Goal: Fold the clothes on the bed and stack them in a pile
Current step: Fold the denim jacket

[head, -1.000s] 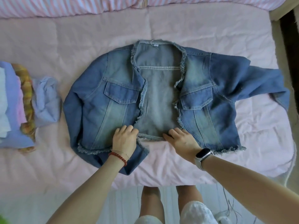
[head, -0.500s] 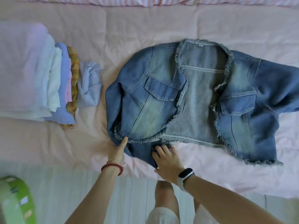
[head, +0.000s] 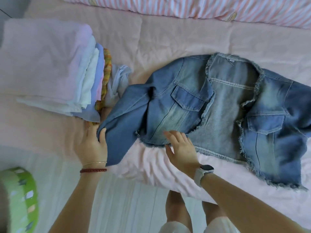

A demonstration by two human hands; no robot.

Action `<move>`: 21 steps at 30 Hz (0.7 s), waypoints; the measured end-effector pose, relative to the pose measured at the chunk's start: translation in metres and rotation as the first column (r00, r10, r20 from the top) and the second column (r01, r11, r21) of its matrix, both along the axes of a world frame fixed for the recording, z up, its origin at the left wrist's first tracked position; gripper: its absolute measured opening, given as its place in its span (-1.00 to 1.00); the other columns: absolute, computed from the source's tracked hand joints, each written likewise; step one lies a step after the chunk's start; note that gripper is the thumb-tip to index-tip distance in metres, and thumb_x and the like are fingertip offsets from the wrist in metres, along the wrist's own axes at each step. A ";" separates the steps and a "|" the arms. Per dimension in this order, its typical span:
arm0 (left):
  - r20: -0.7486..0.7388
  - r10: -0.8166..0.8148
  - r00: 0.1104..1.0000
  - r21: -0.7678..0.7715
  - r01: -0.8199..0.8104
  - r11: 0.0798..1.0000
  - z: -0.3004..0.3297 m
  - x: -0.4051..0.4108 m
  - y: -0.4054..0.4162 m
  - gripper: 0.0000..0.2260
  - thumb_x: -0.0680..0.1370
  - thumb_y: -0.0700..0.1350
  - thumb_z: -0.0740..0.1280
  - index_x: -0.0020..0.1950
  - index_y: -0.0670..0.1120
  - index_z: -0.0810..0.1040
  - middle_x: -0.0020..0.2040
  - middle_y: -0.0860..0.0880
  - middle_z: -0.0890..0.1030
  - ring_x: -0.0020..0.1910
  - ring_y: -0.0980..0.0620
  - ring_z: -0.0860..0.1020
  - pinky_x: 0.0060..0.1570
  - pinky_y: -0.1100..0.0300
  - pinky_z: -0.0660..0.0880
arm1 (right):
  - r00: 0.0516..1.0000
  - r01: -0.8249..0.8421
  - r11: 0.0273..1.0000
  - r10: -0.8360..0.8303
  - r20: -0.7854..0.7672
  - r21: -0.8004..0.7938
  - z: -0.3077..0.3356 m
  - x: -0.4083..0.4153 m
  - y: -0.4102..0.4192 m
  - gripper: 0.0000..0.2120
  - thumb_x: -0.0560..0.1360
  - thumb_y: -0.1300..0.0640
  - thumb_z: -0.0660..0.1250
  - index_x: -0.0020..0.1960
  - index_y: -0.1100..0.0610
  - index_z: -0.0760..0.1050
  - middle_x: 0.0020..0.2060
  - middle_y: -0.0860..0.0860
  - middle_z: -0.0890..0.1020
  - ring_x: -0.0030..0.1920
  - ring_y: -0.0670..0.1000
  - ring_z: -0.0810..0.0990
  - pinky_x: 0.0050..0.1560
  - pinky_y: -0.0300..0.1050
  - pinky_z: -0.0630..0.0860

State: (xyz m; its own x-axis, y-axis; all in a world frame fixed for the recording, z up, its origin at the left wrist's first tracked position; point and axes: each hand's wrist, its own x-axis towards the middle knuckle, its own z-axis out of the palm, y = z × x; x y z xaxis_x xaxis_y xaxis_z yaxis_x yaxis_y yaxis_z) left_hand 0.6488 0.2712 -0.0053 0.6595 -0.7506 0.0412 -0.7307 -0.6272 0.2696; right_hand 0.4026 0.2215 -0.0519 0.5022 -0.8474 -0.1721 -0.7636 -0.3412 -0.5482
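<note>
Denim jacket (head: 223,105): lies front-up and open on the pink bed cover (head: 168,36), collar toward the far side, frayed hem toward the near edge of the bed. Lighter inner lining exposed between the two front panels. Both chest pocket flaps are visible. The right side of the jacket runs out of view at the frame edge.

Left sleeve (head: 117,132): drawn out diagonally toward the near left, its end hanging at the bed edge.

Left hand (head: 93,143): grips the sleeve near its end, thumb curled over the cloth, fingers behind it and mostly hidden. A red bead bracelet and a thin chain sit on the wrist.

Right hand (head: 181,145): lies flat with fingers straight and spread on the left front panel at the frayed hem, pressing it; it has hold of nothing. A watch with a pale strap is on the wrist.

Pile of folded clothes (head: 55,68): on the bed, left of the jacket, with pale pink on top, then white, lilac and a plaid edge showing. A crumpled light blue garment (head: 119,83) lies against its right side, touching or just beside the jacket's left shoulder. The sleeve end held by the left hand is just beside the pile's near corner.

Striped pink bedding (head: 202,7): along the far side of the bed.

Green object (head: 21,199): on the floor at lower left, blurred; kind cannot be told.
</note>
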 end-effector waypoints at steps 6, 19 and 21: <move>0.027 -0.114 0.993 0.068 0.112 0.991 -0.002 -0.009 -0.009 -0.60 0.40 -0.22 0.42 0.21 -0.23 0.48 0.13 -0.31 0.49 0.09 -0.33 0.45 -0.01 -0.17 0.40 | 0.836 -0.282 0.939 0.342 -0.429 0.199 -0.034 -0.003 -0.027 -0.42 0.57 0.10 0.12 0.52 0.00 -0.04 0.52 0.01 -0.03 0.51 0.06 -0.09 0.45 0.16 0.01; -0.569 -0.062 0.820 0.079 0.130 0.988 -0.064 -0.085 -0.060 -0.73 0.52 -0.15 0.33 -0.31 -0.10 0.30 -0.21 -0.18 0.46 -0.09 -0.20 0.44 -0.09 0.03 0.35 | 0.461 0.752 0.378 -0.887 -0.021 0.540 -0.025 -0.030 -0.129 -0.73 0.54 0.09 0.26 0.15 0.24 0.38 0.00 0.12 0.47 -0.03 0.09 0.48 0.11 0.04 0.45; -0.569 -0.135 0.811 -0.097 0.097 0.991 -0.053 -0.091 -0.062 -0.66 0.53 -0.18 0.31 -0.33 -0.06 0.19 -0.38 -0.05 0.34 -0.32 0.01 0.40 -0.28 0.12 0.29 | 0.473 0.748 0.384 -0.881 -0.028 0.541 -0.018 -0.028 -0.146 -0.85 0.56 0.16 0.21 0.08 0.22 0.40 -0.15 0.08 0.50 -0.15 0.07 0.50 -0.02 -0.02 0.49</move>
